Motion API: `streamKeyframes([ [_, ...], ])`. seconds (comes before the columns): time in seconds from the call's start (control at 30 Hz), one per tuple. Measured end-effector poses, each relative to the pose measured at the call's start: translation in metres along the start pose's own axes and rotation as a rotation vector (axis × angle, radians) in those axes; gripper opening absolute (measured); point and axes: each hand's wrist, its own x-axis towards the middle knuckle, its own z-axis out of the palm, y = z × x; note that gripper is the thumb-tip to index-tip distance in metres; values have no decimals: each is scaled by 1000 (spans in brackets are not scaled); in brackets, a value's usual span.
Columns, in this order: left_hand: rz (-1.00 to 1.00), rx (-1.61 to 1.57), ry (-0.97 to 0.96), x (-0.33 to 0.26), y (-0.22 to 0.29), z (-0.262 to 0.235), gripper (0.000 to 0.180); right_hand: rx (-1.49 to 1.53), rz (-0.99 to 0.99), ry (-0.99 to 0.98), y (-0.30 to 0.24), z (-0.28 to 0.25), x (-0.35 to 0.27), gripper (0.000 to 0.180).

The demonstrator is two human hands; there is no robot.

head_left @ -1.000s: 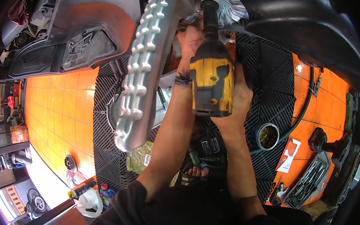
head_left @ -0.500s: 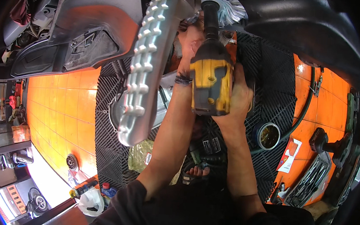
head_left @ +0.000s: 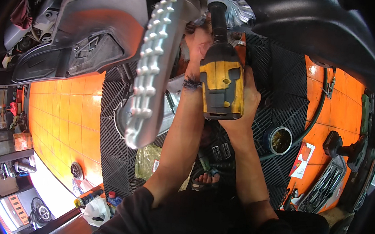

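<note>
Gripping the yellow-and-black impact wrench around its handle, the right hand holds its nose against the finned metal pulley at the scooter's underside. Left hand reaches beside the nose; its grip cannot be told. Ribbed silver footrest hangs alongside.
</note>
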Motion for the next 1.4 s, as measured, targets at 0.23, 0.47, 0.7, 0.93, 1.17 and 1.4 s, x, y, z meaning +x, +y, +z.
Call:
streamKeyframes([
  [0.23,-14,69,16,-21,-3,-3,45,-166,-119,-10,7,1,0,57],
  [0.47,-34,342,20,-39,15,-2,44,-12,-41,24,3,5,2,49],
  [0.7,-124,289,-26,-80,4,-9,43,-215,-95,43,11,4,-4,52],
  [0.93,-137,364,-9,-122,19,-13,42,-117,-64,40,5,7,-5,54],
  [1.17,-117,397,-3,-128,26,-13,41,-92,-84,2,0,8,-3,56],
  [1.4,-112,407,-26,-130,25,-14,40,-127,-150,11,4,5,0,57],
])
